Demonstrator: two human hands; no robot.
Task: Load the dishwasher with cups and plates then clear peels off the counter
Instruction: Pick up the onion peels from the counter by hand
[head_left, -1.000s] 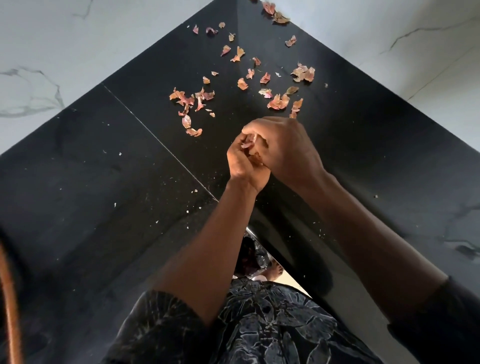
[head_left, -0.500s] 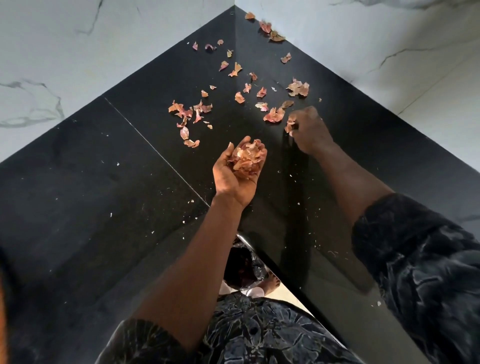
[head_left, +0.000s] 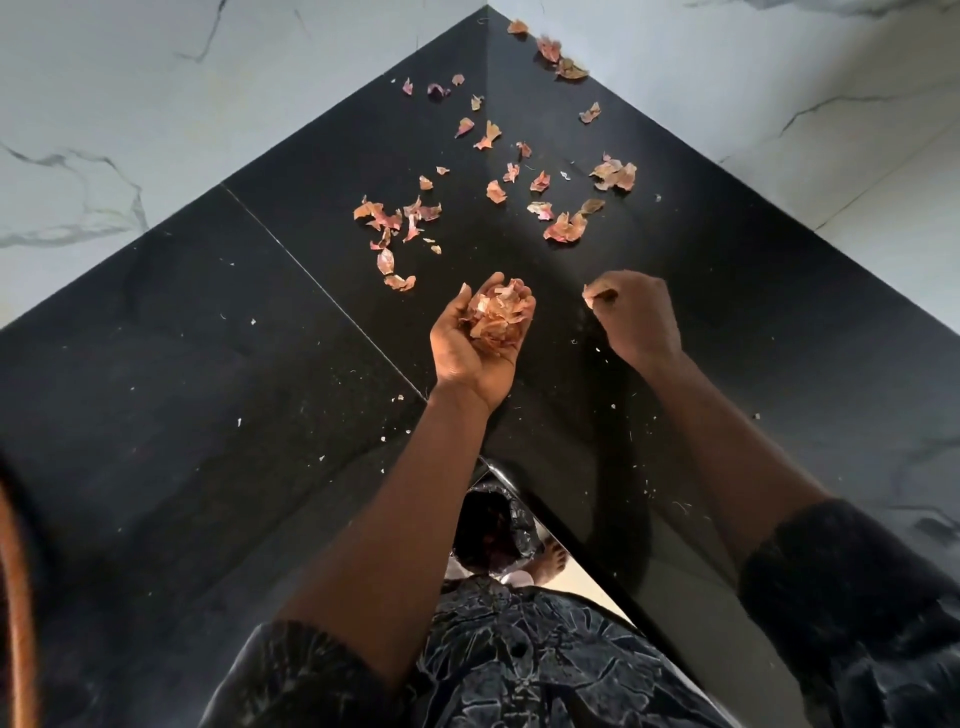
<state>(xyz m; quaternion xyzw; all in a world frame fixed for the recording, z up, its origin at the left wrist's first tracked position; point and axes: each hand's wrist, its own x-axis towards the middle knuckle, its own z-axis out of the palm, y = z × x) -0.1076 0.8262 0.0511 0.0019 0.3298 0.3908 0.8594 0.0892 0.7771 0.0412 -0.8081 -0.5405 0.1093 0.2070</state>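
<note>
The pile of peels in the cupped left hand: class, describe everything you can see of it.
The pile of peels is a loose heap of thin, dry, papery flakes, pinkish-orange to tan, curled and overlapping. It lies in the upturned palm of the left hand, whose curled fingers cup it, held above the black counter. Nothing else touches it.

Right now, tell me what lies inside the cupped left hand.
A loose heap of pinkish peels fills the left hand, palm up. The heap covers the palm, so anything beneath cannot be seen.
</note>
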